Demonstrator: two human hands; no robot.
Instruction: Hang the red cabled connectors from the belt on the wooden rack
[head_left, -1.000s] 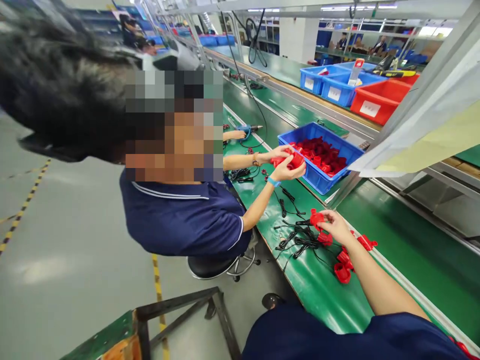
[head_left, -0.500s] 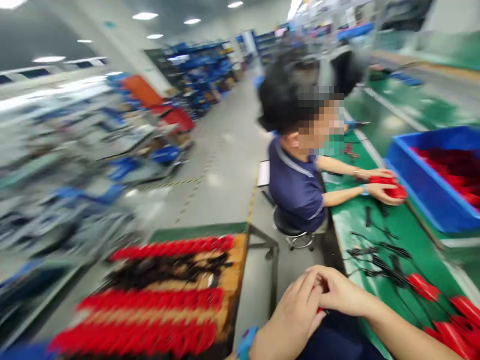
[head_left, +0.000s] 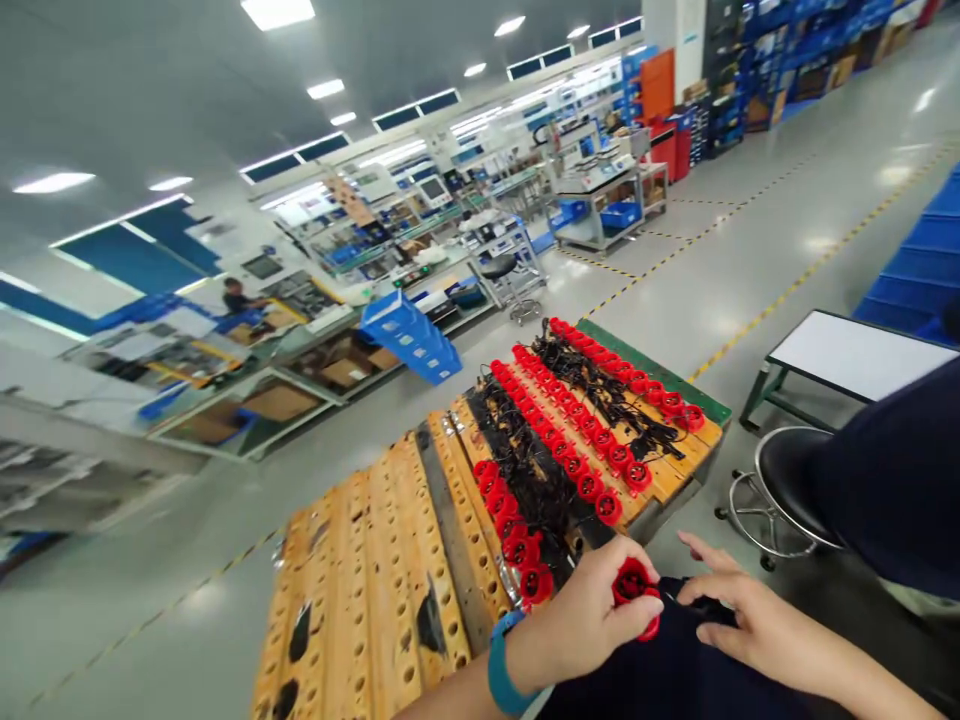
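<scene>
- Far left, the wooden rack [head_left: 360, 600] is bare here: pale boards drilled with rows of holes, some scorched or darkened.
- Moving right along the same rack, rows of red round parts [head_left: 577, 440] sit plugged into the holes, with tangles of black leads [head_left: 525, 470] lying between the rows. The row nearest the person ends just beside the left hand.
- The left hand [head_left: 592, 610], a blue wristband [head_left: 501, 672] on its wrist, is closed around one red plastic piece [head_left: 634, 590], thumb and fingers wrapped about its round body, low over the person's lap and next to the rack's near edge.
- That piece looks like a small moulded plastic shell: light, stiff, smooth enough to slip if pinched at the rim. I would judge the round body the safest place to grip, as the hand does now, rather than by the thin cable.
- A black wire [head_left: 705, 612] runs from the piece toward the right; it looks limp and easy to snag on the neighbouring leads.
- The right hand [head_left: 750, 615] lies with its fingers spread loosely, fingertips on or at that wire; I cannot tell whether it is truly pinching it.
- Farther right stand a round black stool [head_left: 780, 490] and a white-topped bench [head_left: 847, 355].
</scene>
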